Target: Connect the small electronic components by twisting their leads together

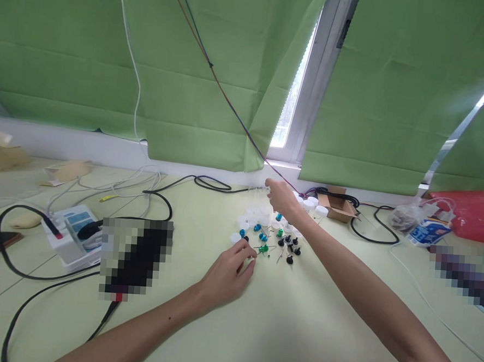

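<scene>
On the pale green table lies a scatter of small parts: blue ones (258, 227), a green one (264, 249) and black ones (289, 259) with thin metal pins. My left hand (228, 273) rests beside them, its fingertips pinched on a small dark part with a pin. My right hand (281, 197) reaches farther back over small clear jars with white lids (320, 211), its fingers curled at one of them; what it holds is hard to make out.
A white power strip (71, 233) with black cables sits at the left. An open cardboard box (339, 204), a plastic bag (406, 218) and a red bag (473, 212) stand at the back right. Green blinds hang behind.
</scene>
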A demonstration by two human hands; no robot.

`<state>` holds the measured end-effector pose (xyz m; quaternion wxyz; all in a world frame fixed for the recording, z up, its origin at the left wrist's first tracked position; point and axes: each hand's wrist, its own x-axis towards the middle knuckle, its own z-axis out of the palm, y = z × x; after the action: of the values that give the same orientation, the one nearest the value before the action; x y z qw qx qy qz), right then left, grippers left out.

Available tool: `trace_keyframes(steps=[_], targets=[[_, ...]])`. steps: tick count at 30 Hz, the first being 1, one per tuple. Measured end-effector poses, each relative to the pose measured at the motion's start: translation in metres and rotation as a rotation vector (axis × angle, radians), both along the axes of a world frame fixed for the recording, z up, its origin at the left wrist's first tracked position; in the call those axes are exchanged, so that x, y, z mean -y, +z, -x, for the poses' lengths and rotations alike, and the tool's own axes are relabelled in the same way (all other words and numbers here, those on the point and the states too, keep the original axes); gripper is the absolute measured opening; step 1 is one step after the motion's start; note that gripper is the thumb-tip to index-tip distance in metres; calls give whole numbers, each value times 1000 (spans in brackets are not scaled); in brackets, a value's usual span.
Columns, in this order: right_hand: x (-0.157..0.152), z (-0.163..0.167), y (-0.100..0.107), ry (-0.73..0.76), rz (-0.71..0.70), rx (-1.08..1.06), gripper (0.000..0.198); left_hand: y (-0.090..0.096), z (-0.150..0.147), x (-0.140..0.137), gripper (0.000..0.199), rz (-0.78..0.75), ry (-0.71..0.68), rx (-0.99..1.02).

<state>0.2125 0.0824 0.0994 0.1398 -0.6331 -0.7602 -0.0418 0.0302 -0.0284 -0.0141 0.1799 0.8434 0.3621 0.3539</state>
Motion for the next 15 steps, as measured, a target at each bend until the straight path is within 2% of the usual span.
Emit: trace_keyframes(steps=[9,15], targets=[[17,6,5,54,-51,47,27,1,0,0,15,33,7,-11],[39,10,15,63,-117,95,22,5,0,-2,15,57,58,37]])
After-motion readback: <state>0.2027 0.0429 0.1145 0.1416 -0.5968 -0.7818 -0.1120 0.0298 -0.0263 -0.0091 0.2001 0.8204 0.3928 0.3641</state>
